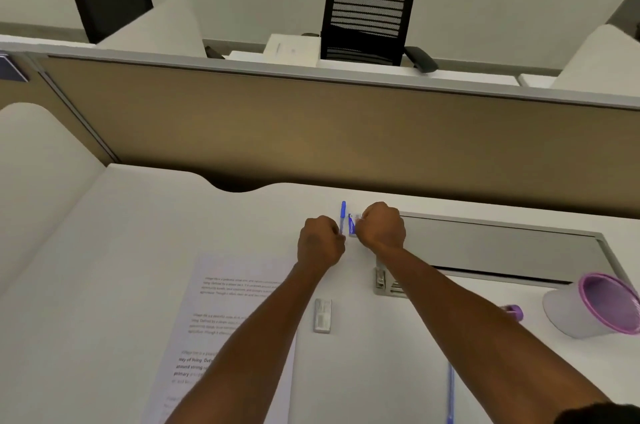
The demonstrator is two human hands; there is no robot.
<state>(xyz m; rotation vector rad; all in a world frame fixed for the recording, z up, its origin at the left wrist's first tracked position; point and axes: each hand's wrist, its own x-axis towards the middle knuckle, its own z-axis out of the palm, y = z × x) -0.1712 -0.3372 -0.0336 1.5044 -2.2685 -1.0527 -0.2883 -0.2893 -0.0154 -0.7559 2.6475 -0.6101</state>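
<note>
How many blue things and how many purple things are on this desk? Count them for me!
Blue: 3 - blue pen pinched by the left hand, small blue-and-white packet pinched by the right hand, second blue pen near the desk's front edge
Purple: 2 - purple-rimmed cup lying on its side, small purple thing beside it
Total: 5
</note>
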